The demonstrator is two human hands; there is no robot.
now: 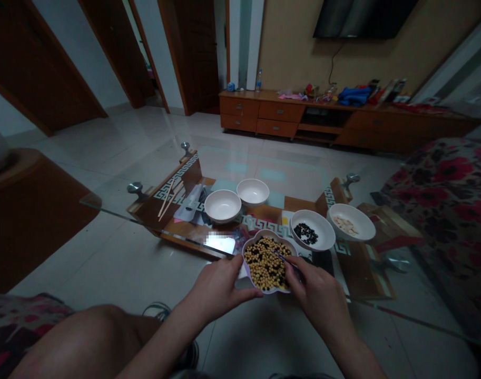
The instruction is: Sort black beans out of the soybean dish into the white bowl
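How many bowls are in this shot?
5: a scalloped bowl in the left hand, two empty bowls beyond it, a bowl with black beans, a bowl with pale pieces.

From my remote screen, I'm watching a white scalloped bowl point(268, 234) filling my view with yellow soybeans point(264, 260) speckled by black beans point(272, 268), while a white key-pattern border point(175, 179) is running along brown wood and red flowers are covering a dark floral sofa cloth point(441, 184).
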